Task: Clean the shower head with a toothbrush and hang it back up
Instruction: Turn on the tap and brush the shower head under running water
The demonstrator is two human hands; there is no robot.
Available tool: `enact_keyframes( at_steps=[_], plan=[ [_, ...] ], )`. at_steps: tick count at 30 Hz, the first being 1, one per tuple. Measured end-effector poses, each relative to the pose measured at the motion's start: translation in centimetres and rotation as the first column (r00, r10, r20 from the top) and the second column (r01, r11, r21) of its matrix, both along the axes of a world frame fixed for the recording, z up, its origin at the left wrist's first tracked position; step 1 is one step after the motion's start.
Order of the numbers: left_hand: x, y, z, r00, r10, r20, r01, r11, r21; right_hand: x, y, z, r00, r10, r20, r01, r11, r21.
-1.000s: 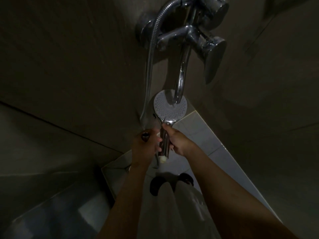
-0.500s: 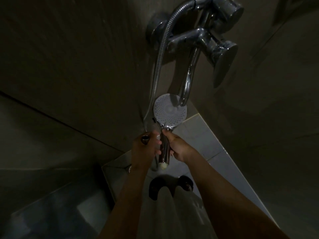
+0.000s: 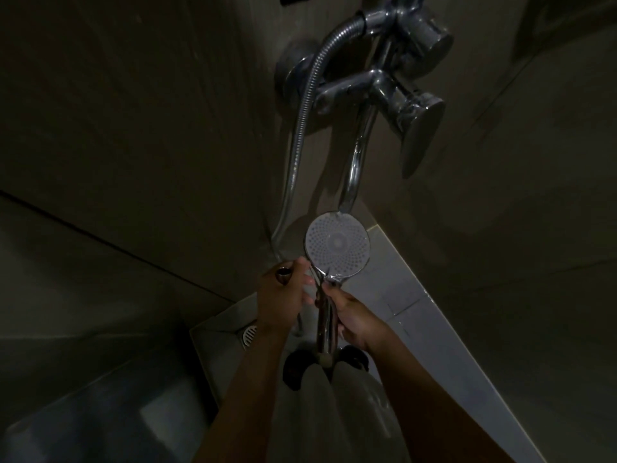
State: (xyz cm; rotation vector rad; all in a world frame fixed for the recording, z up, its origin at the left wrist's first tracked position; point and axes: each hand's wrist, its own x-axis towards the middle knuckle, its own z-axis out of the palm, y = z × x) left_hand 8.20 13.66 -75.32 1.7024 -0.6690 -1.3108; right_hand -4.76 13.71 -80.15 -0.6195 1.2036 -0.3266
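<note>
The shower head [image 3: 337, 245] is held up just under the tap spout [image 3: 354, 168], nozzle face turned to the camera. Its chrome handle is gripped by the right hand [image 3: 354, 320], fingers wrapped round. Just beside it, the hose [image 3: 300, 128] end is clutched in the curled left hand [image 3: 278, 297].

**No legible writing**

The dim head view shows no text, brand, number or sign that can be read. The shower head [image 3: 337, 243] near centre bears only spray holes. The chrome mixer tap [image 3: 354, 85], at 12 o'clock from it, shows only reflections.
</note>
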Motion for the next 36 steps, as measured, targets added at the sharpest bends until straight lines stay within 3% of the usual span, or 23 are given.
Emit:
enact_keyframes(
  at_steps=[10, 23, 36],
  plan=[
    [-0.4, 0.1, 0.0, 1.000, -0.007, 0.009, 0.007, 1.000, 0.021, -1.6, -0.3, 2.7, 0.984, -0.181, 0.004, 0.180, 0.981, 0.071],
    [0.0, 0.7, -0.2, 1.000, 0.007, -0.027, -0.007, 1.000, -0.001, -1.7, -4.1, 3.5, 0.941, -0.329, -0.079, 0.332, 0.943, 0.031],
    [1.0, 0.8, -0.9, 0.999, 0.030, 0.020, -0.030, 0.999, -0.011, 0.7, -6.2, 3.0, 0.957, -0.272, -0.096, 0.273, 0.962, 0.001]
  ],
)
